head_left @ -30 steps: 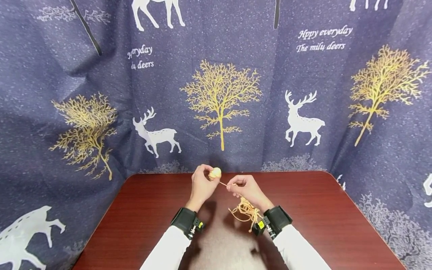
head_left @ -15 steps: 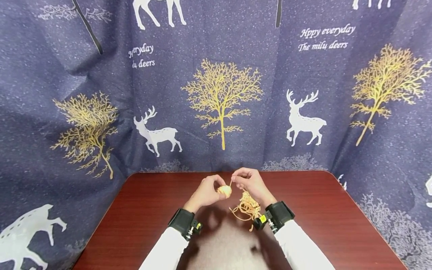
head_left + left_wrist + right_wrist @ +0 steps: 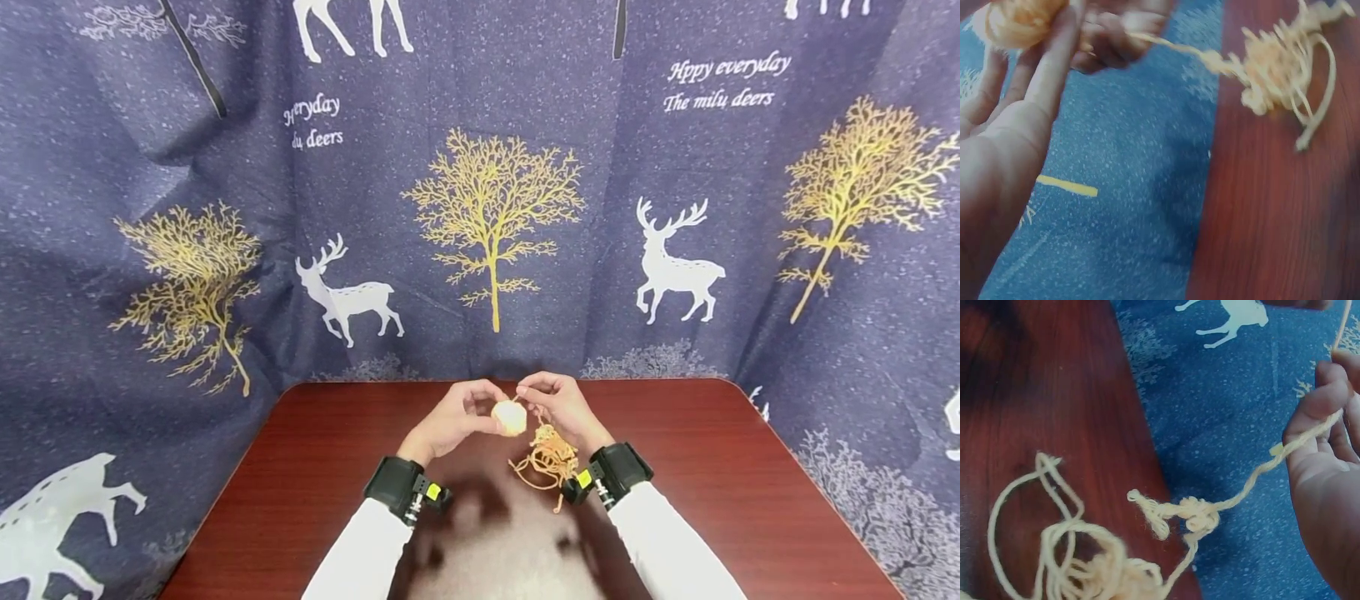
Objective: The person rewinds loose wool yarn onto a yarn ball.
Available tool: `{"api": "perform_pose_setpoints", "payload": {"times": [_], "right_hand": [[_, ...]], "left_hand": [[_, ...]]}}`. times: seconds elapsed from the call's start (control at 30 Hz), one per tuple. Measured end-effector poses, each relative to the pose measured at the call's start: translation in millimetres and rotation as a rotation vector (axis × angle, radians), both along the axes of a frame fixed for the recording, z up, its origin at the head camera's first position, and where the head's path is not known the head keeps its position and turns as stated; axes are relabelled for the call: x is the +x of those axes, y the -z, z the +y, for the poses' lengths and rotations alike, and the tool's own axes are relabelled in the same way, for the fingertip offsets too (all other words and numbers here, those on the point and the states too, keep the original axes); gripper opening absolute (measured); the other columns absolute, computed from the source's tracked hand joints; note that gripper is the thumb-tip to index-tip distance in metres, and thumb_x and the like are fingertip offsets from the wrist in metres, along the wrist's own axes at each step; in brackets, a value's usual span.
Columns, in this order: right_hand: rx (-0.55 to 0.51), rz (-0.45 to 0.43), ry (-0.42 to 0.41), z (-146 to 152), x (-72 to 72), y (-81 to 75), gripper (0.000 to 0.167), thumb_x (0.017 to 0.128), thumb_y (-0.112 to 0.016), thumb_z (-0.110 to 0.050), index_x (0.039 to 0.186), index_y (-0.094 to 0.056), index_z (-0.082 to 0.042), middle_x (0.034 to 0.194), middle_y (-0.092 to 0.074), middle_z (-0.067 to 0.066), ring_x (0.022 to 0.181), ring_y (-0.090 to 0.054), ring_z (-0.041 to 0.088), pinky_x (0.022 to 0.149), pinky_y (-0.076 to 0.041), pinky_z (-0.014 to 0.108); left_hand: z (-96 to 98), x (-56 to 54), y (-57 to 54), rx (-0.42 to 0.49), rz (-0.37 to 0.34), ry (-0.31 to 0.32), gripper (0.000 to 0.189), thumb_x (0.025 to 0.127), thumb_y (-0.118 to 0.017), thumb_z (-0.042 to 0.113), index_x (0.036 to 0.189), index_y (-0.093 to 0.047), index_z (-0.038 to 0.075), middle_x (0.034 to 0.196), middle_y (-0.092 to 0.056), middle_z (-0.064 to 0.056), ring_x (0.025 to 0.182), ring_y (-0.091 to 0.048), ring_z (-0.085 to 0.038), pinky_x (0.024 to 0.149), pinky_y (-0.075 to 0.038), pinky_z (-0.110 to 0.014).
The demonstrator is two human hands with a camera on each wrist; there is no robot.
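The left hand (image 3: 452, 422) grips a round, pale-yellow yarn ball (image 3: 510, 417); just beside it, the right hand (image 3: 564, 410) pinches a thin yarn strand (image 3: 1342, 328). A loose pale-yellow yarn tangle (image 3: 552, 452) lies on the red-brown wooden table (image 3: 337, 458), before blue deer-print cloth (image 3: 420, 108).

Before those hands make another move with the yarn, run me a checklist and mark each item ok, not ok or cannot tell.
1. Yarn ball secure in the left hand: ok, held between thumb and fingers.
2. Strand held by the right hand: ok, it runs through the curled fingers.
3. Strand smooth between the right hand and the loose pile: not ok, a bunched clump shows in the right wrist view.
4. Pile laid out neatly: not ok, its loops lie jumbled on the table.
5. Pile free of knots inside: cannot tell, overlapping loops hide it.
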State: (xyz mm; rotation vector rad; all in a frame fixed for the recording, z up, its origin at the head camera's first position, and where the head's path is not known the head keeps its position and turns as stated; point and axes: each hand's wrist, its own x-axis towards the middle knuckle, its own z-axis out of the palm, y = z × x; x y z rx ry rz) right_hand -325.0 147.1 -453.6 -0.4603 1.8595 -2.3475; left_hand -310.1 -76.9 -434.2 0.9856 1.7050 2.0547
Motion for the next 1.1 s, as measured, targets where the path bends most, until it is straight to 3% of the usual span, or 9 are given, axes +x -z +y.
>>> {"api": "perform_pose_setpoints", "payload": {"times": [0.1, 0.27, 0.43, 0.57, 0.73, 0.9, 0.97, 1.1], "right_hand": [[0.017, -0.013, -0.019, 0, 0.8, 5.6, 0.013, 0.094, -0.066, 0.001, 0.093, -0.073, -0.01, 0.081, -0.071, 0.004, 0.062, -0.06, 0.009, 0.052, -0.048, 0.019], [0.036, -0.033, -0.026, -1, 4.6, 13.3, 0.009, 0.093, -0.068, -0.002, 0.093, -0.073, -0.009, 0.084, -0.072, 0.005, 0.065, -0.062, 0.009, 0.059, -0.053, 0.019], [0.055, -0.031, -0.033, -3, 9.1, 20.1, 0.005, 0.091, -0.069, -0.001, 0.095, -0.071, 0.0, 0.082, -0.071, 0.005, 0.064, -0.062, 0.01, 0.058, -0.054, 0.019], [0.11, 0.022, -0.036, -4, 13.1, 21.8, 0.013, 0.09, -0.071, -0.001, 0.098, -0.069, 0.01, 0.079, -0.07, 0.005, 0.063, -0.061, 0.011, 0.057, -0.053, 0.021], [0.224, 0.103, -0.044, -7, 17.4, 17.9, 0.017, 0.089, -0.074, -0.003, 0.098, -0.069, 0.011, 0.078, -0.07, 0.007, 0.061, -0.06, 0.014, 0.056, -0.053, 0.024], [0.298, 0.175, -0.045, -9, 20.1, 9.7, 0.014, 0.089, -0.075, -0.004, 0.096, -0.071, 0.008, 0.08, -0.071, 0.014, 0.061, -0.061, 0.017, 0.056, -0.056, 0.027], [0.302, 0.194, -0.038, -8, 20.6, 5.8, 0.013, 0.089, -0.075, -0.004, 0.096, -0.072, 0.007, 0.082, -0.07, 0.019, 0.061, -0.061, 0.018, 0.056, -0.056, 0.027], [0.295, 0.206, -0.016, -6, 19.7, -0.6, 0.012, 0.089, -0.075, -0.003, 0.096, -0.071, 0.007, 0.083, -0.069, 0.025, 0.061, -0.061, 0.018, 0.056, -0.055, 0.026]], "left_hand": [[0.9, -0.4, -3.4, 0.156, -0.108, -0.049, 0.029, 0.081, -0.063, -0.014, 0.104, -0.064, 0.004, 0.104, -0.069, -0.005, 0.095, -0.067, -0.017, 0.084, -0.058, -0.03], [7.2, -3.3, -9.7, 0.347, -0.231, -0.242, 0.027, 0.084, -0.058, -0.014, 0.103, -0.06, 0.006, 0.106, -0.063, -0.009, 0.098, -0.066, -0.019, 0.087, -0.058, -0.03], [15.4, -7.8, -11.8, 0.469, -0.311, -0.395, 0.025, 0.085, -0.058, -0.017, 0.1, -0.058, 0.004, 0.105, -0.061, -0.011, 0.096, -0.068, -0.02, 0.09, -0.058, -0.033], [20.1, -10.0, -11.4, 0.49, -0.349, -0.513, 0.024, 0.085, -0.062, -0.016, 0.098, -0.057, 0.004, 0.103, -0.061, -0.01, 0.094, -0.068, -0.02, 0.088, -0.058, -0.032], [23.8, -13.2, -6.1, 0.369, -0.308, -0.707, 0.023, 0.083, -0.07, -0.011, 0.1, -0.058, -0.002, 0.093, -0.06, -0.006, 0.086, -0.066, -0.015, 0.078, -0.059, -0.025], [26.8, -12.1, 2.1, 0.115, -0.124, -0.885, 0.032, 0.076, -0.081, -0.005, 0.101, -0.062, -0.005, 0.095, -0.065, -0.011, 0.087, -0.064, -0.018, 0.073, -0.056, -0.021], [27.4, -9.8, 5.0, 0.027, -0.024, -0.912, 0.035, 0.073, -0.084, -0.004, 0.101, -0.063, -0.005, 0.097, -0.068, -0.015, 0.089, -0.066, -0.024, 0.075, -0.057, -0.024], [28.0, -6.0, 10.9, -0.127, 0.144, -0.901, 0.035, 0.073, -0.085, -0.003, 0.1, -0.063, -0.005, 0.097, -0.07, -0.019, 0.09, -0.07, -0.03, 0.078, -0.061, -0.032]]}}
